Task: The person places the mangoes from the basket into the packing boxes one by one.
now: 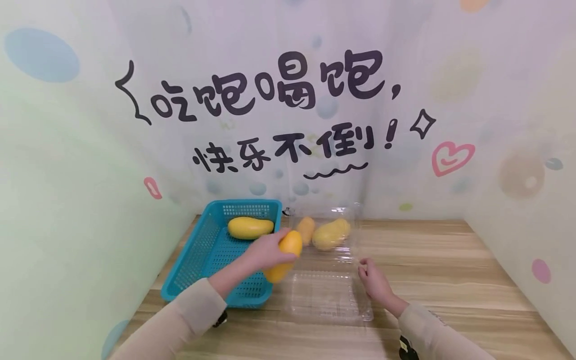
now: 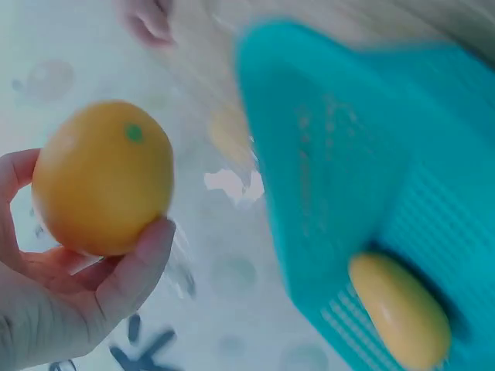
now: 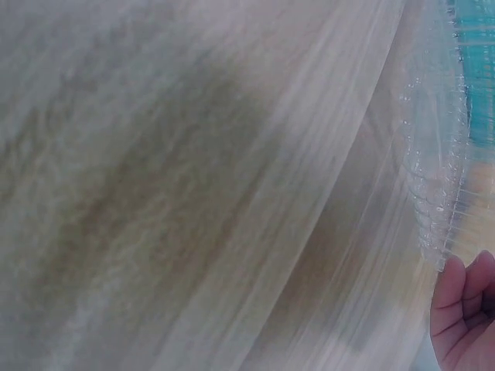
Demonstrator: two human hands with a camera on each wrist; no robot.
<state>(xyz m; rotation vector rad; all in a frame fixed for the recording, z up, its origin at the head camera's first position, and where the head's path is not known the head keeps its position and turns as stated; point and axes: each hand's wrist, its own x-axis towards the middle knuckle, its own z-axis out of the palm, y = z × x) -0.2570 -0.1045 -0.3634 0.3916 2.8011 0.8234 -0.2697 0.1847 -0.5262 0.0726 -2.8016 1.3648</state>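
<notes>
My left hand [image 1: 269, 251] grips a yellow-orange mango [image 1: 290, 244] above the right side of a blue basket [image 1: 168, 287]. In the left wrist view, fingers and thumb curl round this mango [image 2: 104, 182], which has a small green spot. Another mango [image 1: 249, 228] lies at the back of the basket. To the right sits a clear plastic clamshell box [image 1: 328, 300], opened out in two halves. Two mangoes, one smaller-looking [image 1: 306, 229] and one larger [image 1: 332, 235], show in its back half. My right hand [image 1: 375, 282] pinches the box's right edge, thumb against the rim in the right wrist view.
The wooden tabletop [image 1: 432, 270] extends to the right of the box. Behind it hangs a pale wall covering [image 1: 288, 30] with dark lettering and coloured spots. The basket's right wall stands close to the box.
</notes>
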